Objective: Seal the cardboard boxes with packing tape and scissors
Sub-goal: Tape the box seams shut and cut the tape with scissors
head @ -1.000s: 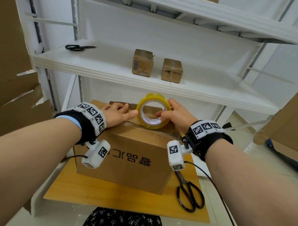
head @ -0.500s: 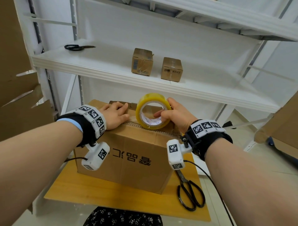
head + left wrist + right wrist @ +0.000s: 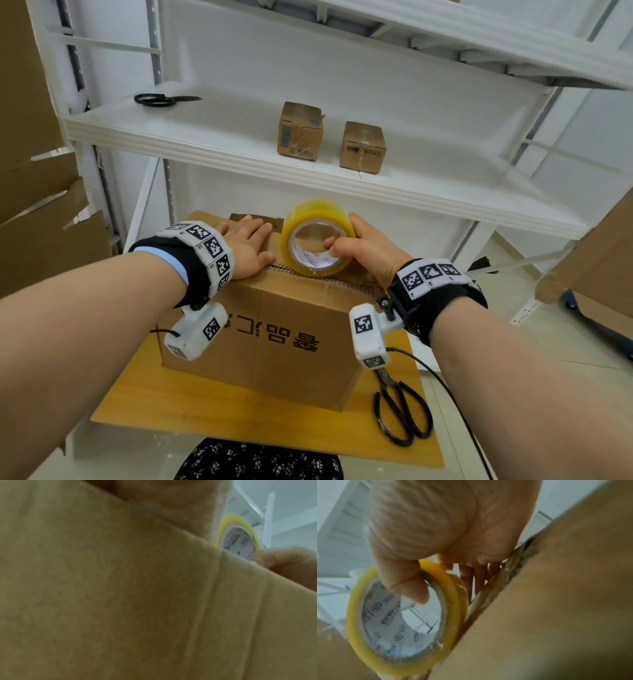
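Head view, left to right: a pair of black-handled scissors (image 3: 164, 99) lies at the left end of the white metal shelf (image 3: 212, 144). Below it, the left hand (image 3: 245, 248) lies flat with straight fingers on the top of the large brown cardboard box (image 3: 274, 342), pressing the flap down just left of the centre seam. The box stands on a light wooden tabletop (image 3: 205, 421). Just right of the left hand, the yellow roll of packing tape (image 3: 317, 238) stands on edge on the box top at the near edge; the left wrist view shows the roll (image 3: 238, 534) beyond the box wall (image 3: 120, 601). The right hand (image 3: 368, 248) grips the roll, thumb inside the core and fingers curled round the outer rim, as the right wrist view confirms (image 3: 440, 536). Two small brown cardboard boxes (image 3: 330, 138) stand side by side on the shelf above. A second pair of black scissors (image 3: 400, 411) lies on the tabletop, just right of the large box.
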`<move>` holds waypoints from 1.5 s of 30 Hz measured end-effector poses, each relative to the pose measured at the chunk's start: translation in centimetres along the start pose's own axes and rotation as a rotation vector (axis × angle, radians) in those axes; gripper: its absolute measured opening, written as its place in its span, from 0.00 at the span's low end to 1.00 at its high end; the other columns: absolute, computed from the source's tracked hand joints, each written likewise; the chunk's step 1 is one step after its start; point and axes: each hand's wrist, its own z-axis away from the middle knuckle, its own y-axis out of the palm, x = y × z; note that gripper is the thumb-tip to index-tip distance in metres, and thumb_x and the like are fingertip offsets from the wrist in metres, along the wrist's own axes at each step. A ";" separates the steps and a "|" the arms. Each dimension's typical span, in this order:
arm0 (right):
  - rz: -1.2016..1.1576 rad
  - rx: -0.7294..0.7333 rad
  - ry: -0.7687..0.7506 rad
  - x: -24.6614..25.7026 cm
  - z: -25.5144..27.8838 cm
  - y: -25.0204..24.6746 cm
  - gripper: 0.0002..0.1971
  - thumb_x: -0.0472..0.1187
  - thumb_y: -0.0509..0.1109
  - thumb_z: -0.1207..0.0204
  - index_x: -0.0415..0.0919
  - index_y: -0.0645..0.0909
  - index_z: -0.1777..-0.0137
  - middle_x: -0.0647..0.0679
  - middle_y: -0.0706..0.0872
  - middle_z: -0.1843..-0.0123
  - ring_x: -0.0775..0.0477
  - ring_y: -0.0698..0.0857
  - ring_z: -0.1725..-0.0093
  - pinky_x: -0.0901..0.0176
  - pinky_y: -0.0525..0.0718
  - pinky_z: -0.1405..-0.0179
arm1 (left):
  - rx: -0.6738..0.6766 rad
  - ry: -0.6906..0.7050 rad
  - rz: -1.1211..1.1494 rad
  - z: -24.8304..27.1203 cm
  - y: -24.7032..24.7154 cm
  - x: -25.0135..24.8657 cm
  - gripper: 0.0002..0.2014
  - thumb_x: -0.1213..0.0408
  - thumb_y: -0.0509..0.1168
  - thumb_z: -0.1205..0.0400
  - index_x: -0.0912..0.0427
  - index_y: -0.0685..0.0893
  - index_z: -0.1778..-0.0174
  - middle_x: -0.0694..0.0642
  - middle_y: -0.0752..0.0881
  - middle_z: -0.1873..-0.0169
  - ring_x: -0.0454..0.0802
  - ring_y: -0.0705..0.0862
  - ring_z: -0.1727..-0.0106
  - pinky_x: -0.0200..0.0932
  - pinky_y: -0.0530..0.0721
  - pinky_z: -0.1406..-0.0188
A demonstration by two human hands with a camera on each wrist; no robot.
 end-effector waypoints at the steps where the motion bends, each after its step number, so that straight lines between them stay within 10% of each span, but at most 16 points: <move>1: 0.006 -0.005 -0.009 -0.1 0.1 0.1 0.29 0.54 0.73 0.44 0.46 0.77 0.41 0.37 0.86 0.40 0.32 0.85 0.40 0.29 0.82 0.36 | -0.003 0.003 -0.005 -0.1 0.0 0.0 0.32 0.43 0.44 0.12 0.51 0.44 0.14 0.49 0.45 0.14 0.48 0.43 0.14 0.55 0.42 0.16; 5: -0.010 -0.030 -0.007 -0.4 0.0 0.0 0.21 0.50 0.73 0.39 0.49 0.78 0.46 0.40 0.88 0.42 0.36 0.86 0.41 0.31 0.83 0.37 | 0.013 0.039 0.122 0.3 -0.8 0.3 0.38 0.33 0.40 0.17 0.50 0.48 0.14 0.49 0.48 0.14 0.47 0.45 0.14 0.58 0.43 0.16; 10: -0.037 -0.040 0.006 -0.7 -0.3 -0.5 0.18 0.49 0.75 0.41 0.49 0.77 0.51 0.37 0.88 0.42 0.34 0.87 0.41 0.29 0.84 0.38 | 0.277 0.152 0.140 1.7 -3.5 1.3 0.77 0.08 0.41 0.59 0.49 0.36 0.15 0.49 0.36 0.15 0.49 0.37 0.15 0.60 0.39 0.17; 15: -0.033 -0.040 -0.019 -1.2 -0.3 -0.5 0.17 0.50 0.75 0.38 0.49 0.77 0.50 0.39 0.88 0.43 0.36 0.87 0.41 0.33 0.84 0.37 | 0.246 0.129 -0.072 3.0 -3.0 -0.7 0.65 0.24 0.64 0.36 0.50 0.30 0.16 0.50 0.31 0.16 0.57 0.35 0.16 0.64 0.39 0.20; 25: 0.114 0.006 -0.071 -1.5 0.1 -0.8 0.25 0.50 0.83 0.31 0.51 0.78 0.37 0.59 0.87 0.49 0.58 0.85 0.48 0.61 0.80 0.48 | 0.181 0.186 -0.045 1.1 -1.0 0.3 0.79 0.10 0.52 0.59 0.48 0.33 0.16 0.52 0.36 0.16 0.55 0.37 0.15 0.64 0.38 0.18; 45: 0.051 -0.176 0.000 -2.8 2.3 -2.9 0.20 0.48 0.71 0.39 0.44 0.77 0.46 0.36 0.88 0.45 0.34 0.87 0.44 0.31 0.86 0.42 | 0.186 0.127 -0.199 1.1 -1.7 -1.0 0.72 0.16 0.61 0.44 0.53 0.30 0.16 0.56 0.38 0.16 0.57 0.39 0.15 0.63 0.41 0.17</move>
